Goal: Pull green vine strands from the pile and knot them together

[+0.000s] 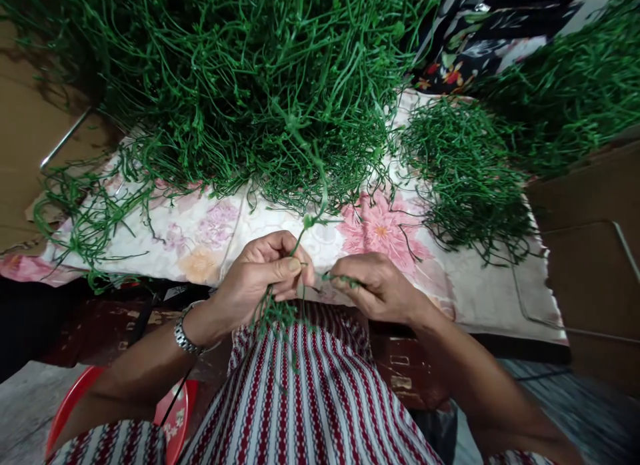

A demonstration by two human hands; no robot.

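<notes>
Pinched between the thumb and fingers of my left hand is a green plastic stem of artificial foliage. Its upper end rises toward the big heap, and a tuft of thin sprigs hangs below the palm. Close by on the right, my right hand is closed around a short green sprig, whose tip points at my left fingers. Both hands are above the near edge of the table, in front of the flowered cloth. The exact contact between the two pieces is too small to make out.
A large heap of green artificial stems covers the back of the table. A smaller pile lies right, loose stems left. Cardboard boxes flank the table, more greenery at far right. A red basin is below left.
</notes>
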